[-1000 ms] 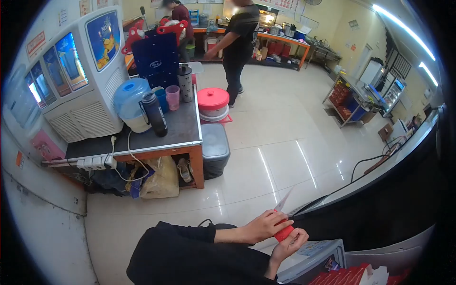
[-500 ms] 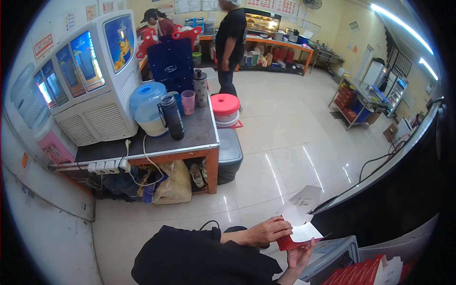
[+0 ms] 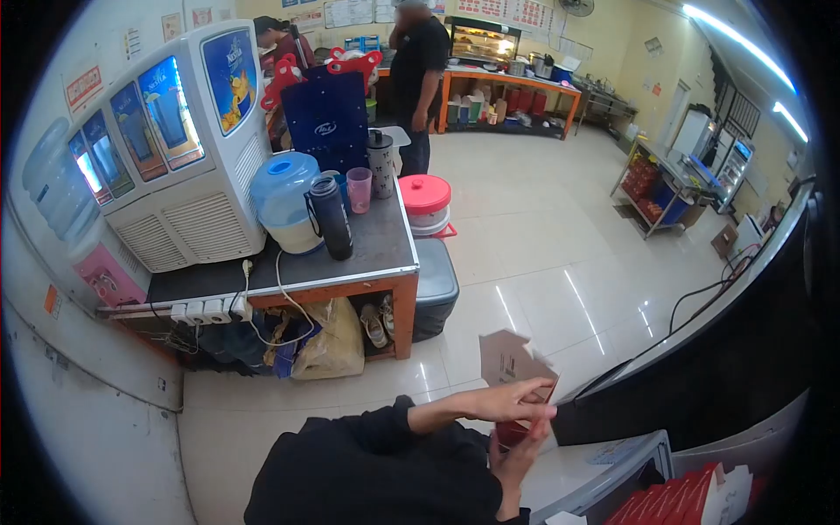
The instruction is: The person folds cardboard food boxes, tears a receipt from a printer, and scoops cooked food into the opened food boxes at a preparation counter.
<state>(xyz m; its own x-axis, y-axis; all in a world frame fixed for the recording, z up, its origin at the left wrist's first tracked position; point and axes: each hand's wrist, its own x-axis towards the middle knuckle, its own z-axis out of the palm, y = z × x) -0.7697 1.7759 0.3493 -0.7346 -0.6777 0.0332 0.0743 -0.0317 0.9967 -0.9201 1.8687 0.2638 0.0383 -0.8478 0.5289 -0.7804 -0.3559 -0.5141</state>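
Fingertips and thumbs work close together around a folding card carton [image 3: 513,357], right of centre near the bottom of the frame. Its outside is red, its inner face pale and matte, and a broad angular flap with small dark print stands up and away from the body. The left hand [image 3: 507,401] reaches across the top, fingers nearly straight and only narrowly parted on the card; the right hand [image 3: 520,457] curls around the lower side, bearing it from below. Which panel each finger presses is hidden. Thin board like this probably wants a steady hold underneath and light, even pressure along the creases, since a hard pinch mid-panel could buckle it; keeping fingertips clear of the cut edges would help too.

Beyond the hands, flat red cartons with white lettering [image 3: 669,500] lean in overlapping rows at lower right. Glossy pale floor tiles [image 3: 525,232] reflect thin streaks of light. On the smooth, dark-topped counter [image 3: 381,241], left of centre, stand a ribbed-vent white drink dispenser [image 3: 197,219], a rounded blue-lidded jug [image 3: 284,192] and a slim dark bottle [image 3: 335,227].
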